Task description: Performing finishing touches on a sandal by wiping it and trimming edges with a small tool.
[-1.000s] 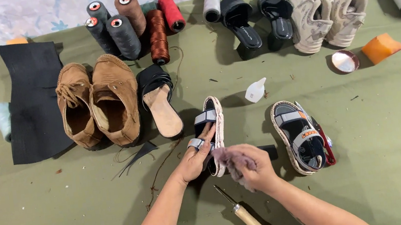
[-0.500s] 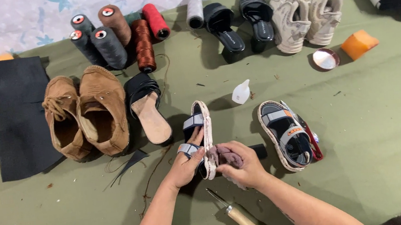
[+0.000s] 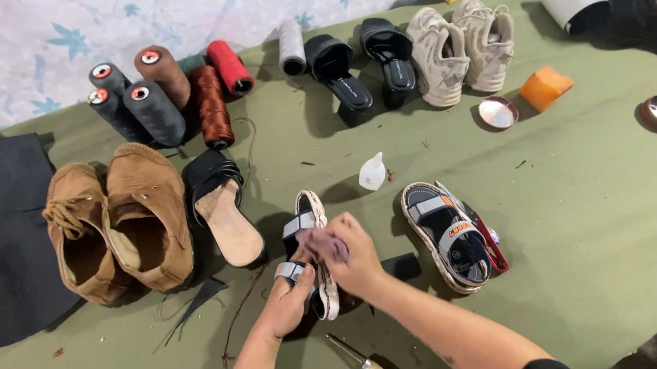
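On the green cloth-covered table [image 3: 594,204], near its front edge, a small sandal [image 3: 315,248] is tipped onto its side between the person's two hands. The left hand [image 3: 288,296] is closed around the sandal's near end, its fingers wrapped over a grey strap and the pale sole. The right hand [image 3: 349,252] is closed on a small pinkish cloth [image 3: 325,245], pressing it against the sandal's upper side near the middle strap. The matching sandal [image 3: 445,233] lies flat just to the right, sole down, apart from both hands. A wooden-handled awl [image 3: 370,367] lies on the table just below the forearms, touched by neither hand. Left of the sandal lie a black slide with a tan insole [image 3: 220,209] and a pair of brown suede shoes [image 3: 119,225]. Spools of thread [image 3: 161,92] lie further back, with black sandals [image 3: 360,65] and beige sneakers [image 3: 461,46] to their right. A small white bottle [image 3: 371,173] stands beyond the held sandal.
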